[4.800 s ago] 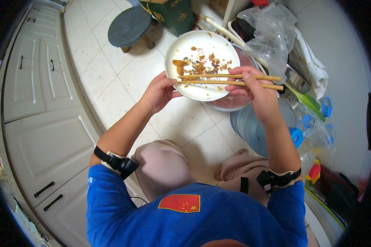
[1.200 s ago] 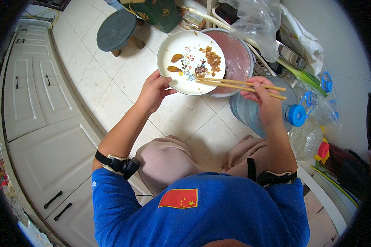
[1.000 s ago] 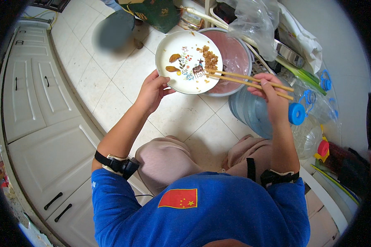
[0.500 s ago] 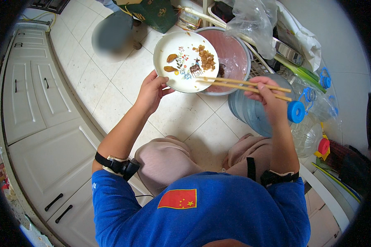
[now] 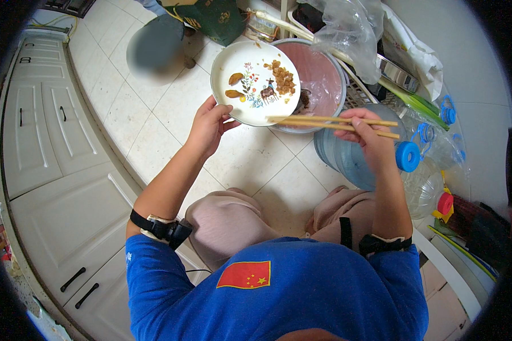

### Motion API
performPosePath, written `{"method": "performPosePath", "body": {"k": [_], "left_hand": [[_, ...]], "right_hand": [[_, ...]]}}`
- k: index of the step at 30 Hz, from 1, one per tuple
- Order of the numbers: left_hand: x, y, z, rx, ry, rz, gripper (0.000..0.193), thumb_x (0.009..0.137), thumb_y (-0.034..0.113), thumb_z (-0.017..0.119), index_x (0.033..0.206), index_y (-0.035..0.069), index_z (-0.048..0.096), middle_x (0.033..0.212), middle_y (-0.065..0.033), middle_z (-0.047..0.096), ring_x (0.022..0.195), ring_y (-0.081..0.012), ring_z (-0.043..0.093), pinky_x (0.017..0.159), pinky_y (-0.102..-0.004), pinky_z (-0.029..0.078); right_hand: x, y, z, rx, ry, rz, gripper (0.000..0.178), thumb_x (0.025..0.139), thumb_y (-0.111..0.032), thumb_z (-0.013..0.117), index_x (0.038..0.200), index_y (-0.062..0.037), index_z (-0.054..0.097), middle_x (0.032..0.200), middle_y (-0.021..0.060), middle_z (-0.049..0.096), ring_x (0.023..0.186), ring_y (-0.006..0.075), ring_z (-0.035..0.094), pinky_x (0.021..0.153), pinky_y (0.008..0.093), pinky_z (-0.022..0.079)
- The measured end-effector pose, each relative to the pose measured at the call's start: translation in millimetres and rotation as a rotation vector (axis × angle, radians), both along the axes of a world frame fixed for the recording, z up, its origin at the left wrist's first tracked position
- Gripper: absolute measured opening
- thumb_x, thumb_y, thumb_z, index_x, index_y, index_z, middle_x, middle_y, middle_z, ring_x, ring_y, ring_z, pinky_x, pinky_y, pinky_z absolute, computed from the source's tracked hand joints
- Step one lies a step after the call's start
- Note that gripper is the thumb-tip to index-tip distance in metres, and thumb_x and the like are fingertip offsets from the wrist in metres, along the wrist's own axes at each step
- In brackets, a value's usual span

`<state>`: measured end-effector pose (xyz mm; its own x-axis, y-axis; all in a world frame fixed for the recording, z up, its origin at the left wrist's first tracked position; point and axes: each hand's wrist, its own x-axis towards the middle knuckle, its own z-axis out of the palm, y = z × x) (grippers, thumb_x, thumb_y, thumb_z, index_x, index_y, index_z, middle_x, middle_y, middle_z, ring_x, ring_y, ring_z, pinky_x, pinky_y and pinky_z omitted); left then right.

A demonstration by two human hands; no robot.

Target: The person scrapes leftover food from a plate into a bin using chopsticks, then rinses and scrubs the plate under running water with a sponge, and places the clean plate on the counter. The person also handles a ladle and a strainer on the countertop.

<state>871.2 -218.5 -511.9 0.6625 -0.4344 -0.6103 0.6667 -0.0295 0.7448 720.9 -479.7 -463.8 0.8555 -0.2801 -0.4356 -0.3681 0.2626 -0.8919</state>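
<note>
My left hand grips the near left rim of a white plate printed with flowers and an animal, thumb on top. On the plate, small brown chopped bits lie in a heap at the right, and two larger brown pieces lie at the left. My right hand holds a pair of wooden chopsticks, their tips at the plate's lower right edge. Nothing shows between the tips. Behind the plate stands a round bin with a clear plastic liner and some dark scraps inside, partly hidden by the plate.
Large water bottle with a blue cap lies under my right hand, beside another clear bottle with a red cap. Green onions and plastic bags crowd the right. White cabinets line the left; a person's blurred head is farther off.
The chopstick tips have shifted slightly left and down, from over the plate to its lower edge, with the sticks closer to level. The plate has moved slightly left and up.
</note>
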Motion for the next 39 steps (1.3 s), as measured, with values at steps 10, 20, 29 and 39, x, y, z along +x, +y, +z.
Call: {"method": "performPosePath", "body": {"k": [10, 20, 29, 39], "left_hand": [[-1, -3, 7, 0.04, -0.022, -0.031, 0.04, 0.077, 0.009, 0.041, 0.117, 0.002, 0.038, 0.104, -0.011, 0.053, 0.089, -0.017, 0.054, 0.081, -0.0343, 0.043], [-4, 2, 6, 0.085, -0.046, -0.049, 0.035, 0.078, 0.008, 0.042, 0.112, 0.003, 0.045, 0.1, -0.0083, 0.055, 0.086, -0.0152, 0.055, 0.076, -0.0322, 0.046], [-5, 5, 4, 0.046, 0.045, -0.018, 0.032, 0.078, 0.007, 0.044, 0.11, 0.005, 0.045, 0.093, -0.0049, 0.056, 0.078, -0.0093, 0.054, 0.07, -0.0287, 0.049], [-6, 3, 4, -0.024, 0.077, -0.014, 0.033, 0.078, 0.007, 0.042, 0.111, 0.004, 0.044, 0.094, -0.0044, 0.055, 0.08, -0.0089, 0.054, 0.07, -0.0276, 0.05]], "right_hand": [[12, -6, -6, -0.157, -0.083, -0.161, 0.021, 0.088, -0.014, 0.044, 0.099, 0.0009, 0.053, 0.09, 0.0098, 0.058, 0.078, 0.0141, 0.06, 0.069, 0.021, 0.048], [24, -2, -12, -0.271, -0.115, -0.052, 0.02, 0.088, -0.013, 0.045, 0.098, 0.0011, 0.054, 0.087, 0.0085, 0.058, 0.076, 0.012, 0.058, 0.068, 0.0216, 0.047], [37, 22, -5, -0.323, -0.211, 0.037, 0.017, 0.087, -0.009, 0.045, 0.097, 0.0019, 0.055, 0.088, 0.0083, 0.058, 0.076, 0.0118, 0.059, 0.069, 0.0212, 0.047], [34, 21, 4, -0.311, -0.256, -0.021, 0.016, 0.087, -0.009, 0.046, 0.095, 0.0021, 0.054, 0.087, 0.0073, 0.057, 0.074, 0.0112, 0.058, 0.068, 0.0205, 0.046]]}}
